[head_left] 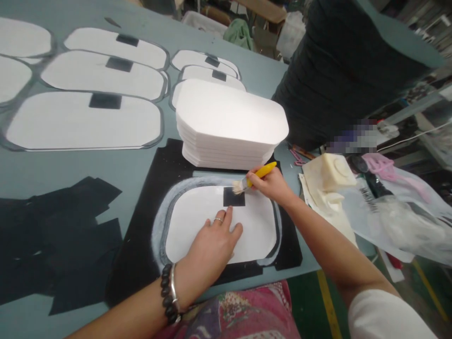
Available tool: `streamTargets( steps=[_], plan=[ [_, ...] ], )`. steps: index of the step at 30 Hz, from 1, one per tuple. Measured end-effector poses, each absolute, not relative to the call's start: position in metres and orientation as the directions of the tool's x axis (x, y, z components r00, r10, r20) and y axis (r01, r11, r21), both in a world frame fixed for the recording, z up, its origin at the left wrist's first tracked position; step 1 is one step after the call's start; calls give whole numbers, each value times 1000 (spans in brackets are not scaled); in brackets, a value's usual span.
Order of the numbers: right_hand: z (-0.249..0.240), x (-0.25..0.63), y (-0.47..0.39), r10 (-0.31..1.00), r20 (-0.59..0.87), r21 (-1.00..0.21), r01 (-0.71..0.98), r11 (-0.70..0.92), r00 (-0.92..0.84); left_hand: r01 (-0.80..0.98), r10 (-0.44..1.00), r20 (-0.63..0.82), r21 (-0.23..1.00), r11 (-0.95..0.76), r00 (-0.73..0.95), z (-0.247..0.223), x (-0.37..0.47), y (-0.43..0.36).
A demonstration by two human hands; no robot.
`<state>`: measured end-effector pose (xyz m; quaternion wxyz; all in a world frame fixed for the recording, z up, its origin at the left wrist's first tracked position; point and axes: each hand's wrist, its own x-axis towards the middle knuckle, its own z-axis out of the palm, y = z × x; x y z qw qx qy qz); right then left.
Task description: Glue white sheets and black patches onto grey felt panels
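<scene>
My right hand (266,184) holds a brush with a yellow handle (260,171). Its pale bristles touch the upper right of a small black rectangle (233,197), which lies at the top edge of a white rounded panel (190,212). My left hand (215,240) rests flat on this panel with its fingers spread, one fingertip at the rectangle's lower edge. Beneath the panel is a black board (141,235) with whitish smears around the panel's outline. Just behind stands a thick stack of white rounded panels (231,113).
White panels with black rectangles (84,120) lie in rows at the back left. Black pieces (70,245) are at the left. A tall dark roll (328,70) stands back right. A cream container (334,172) and plastic bags (406,226) are at the right.
</scene>
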<state>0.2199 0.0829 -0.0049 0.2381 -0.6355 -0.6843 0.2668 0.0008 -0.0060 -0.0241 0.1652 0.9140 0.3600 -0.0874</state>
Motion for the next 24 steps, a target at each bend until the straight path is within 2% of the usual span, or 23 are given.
streamTargets(
  steps=[3,5,8,10,12,14,16,21,24],
  plan=[
    [3,258,71,998,-11,-512,856,-64,68,684,623,-286,234,-691,728,-23,0,-5],
    [12,256,68,994,25,-404,911,-85,103,684,627,-278,221,-695,727,-21,0,-6],
    [17,201,70,999,25,-296,954,40,-34,681,638,-245,193,-706,730,-20,-1,-7],
    [12,149,78,983,-5,-341,925,168,-181,681,642,-235,178,-710,730,-20,-2,-7],
    [5,111,86,950,56,-422,855,301,-307,684,640,-253,164,-711,726,-20,-1,-7],
    [-2,105,89,940,96,-486,809,332,-328,688,640,-270,149,-710,719,-20,-1,-6],
    [-5,134,82,966,89,-522,815,253,-244,681,637,-258,145,-717,726,-19,0,-5],
    [7,257,40,981,-9,-527,833,-168,192,674,627,-268,141,-725,731,-19,1,-3],
    [14,280,28,955,-20,-527,808,-263,297,666,626,-246,130,-735,740,-22,-1,-4]
  ],
)
